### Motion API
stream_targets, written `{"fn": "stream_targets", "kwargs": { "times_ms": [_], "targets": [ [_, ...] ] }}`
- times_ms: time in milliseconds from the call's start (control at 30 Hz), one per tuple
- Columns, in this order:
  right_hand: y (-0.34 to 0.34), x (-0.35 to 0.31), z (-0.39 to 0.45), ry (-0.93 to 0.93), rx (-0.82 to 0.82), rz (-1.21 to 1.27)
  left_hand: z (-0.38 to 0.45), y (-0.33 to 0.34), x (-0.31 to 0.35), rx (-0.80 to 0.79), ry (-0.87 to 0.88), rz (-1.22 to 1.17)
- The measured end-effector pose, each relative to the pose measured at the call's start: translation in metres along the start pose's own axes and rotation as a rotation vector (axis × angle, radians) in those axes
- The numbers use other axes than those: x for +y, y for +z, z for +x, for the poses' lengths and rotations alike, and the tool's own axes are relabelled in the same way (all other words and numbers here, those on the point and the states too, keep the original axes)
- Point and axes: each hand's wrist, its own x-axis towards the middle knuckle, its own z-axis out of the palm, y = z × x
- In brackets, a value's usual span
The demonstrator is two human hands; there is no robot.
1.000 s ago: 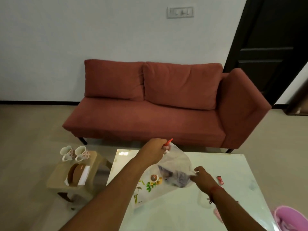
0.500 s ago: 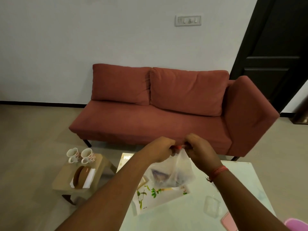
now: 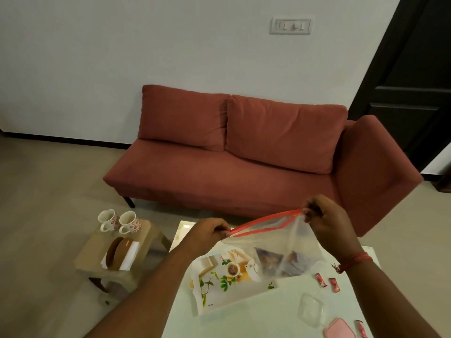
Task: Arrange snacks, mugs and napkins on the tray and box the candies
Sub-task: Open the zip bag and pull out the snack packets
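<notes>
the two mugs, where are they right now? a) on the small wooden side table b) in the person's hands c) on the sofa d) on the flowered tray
a: both mugs stand at the far edge of the small wooden side table, apart from the flowered tray.

No legible text, label, brand or number observed. A small dark mark sits near the front edge of the floral tray [image 3: 234,298], too small to read.
</notes>
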Motion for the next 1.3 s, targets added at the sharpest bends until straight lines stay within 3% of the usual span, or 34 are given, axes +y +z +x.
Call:
{"fn": "stream_targets", "kwargs": {
  "times_ms": [467, 700, 833, 1000, 1300],
  "targets": [
    [-0.010, 0.047, 0.014, 0.274, 0.025, 0.086, 0.029, 0.014, 0.012, 0.183, 0.088, 0.004],
    [-0.004, 0.087, 0.009, 0.387, -0.112, -0.207, 0.032, 0.005, 0.048, 0.128, 0.226, 0.193],
    [0.018, 0.071, 0.016, 0.153, -0.196, -0.449, 0.032, 0.008, 0.065, 0.111, 0.245, 0.241],
    [0.056, -0.003, 0.017, -0.158, -0.325, -0.243, 0.030, 0.013, 0.077, 0.085, 0.272, 0.249],
    [0.071, -0.026, 0.012, -0.202, -0.227, -0.256, 0.017, -0.001, 0.080, 0.116, 0.320, 0.246]
  ]
}}
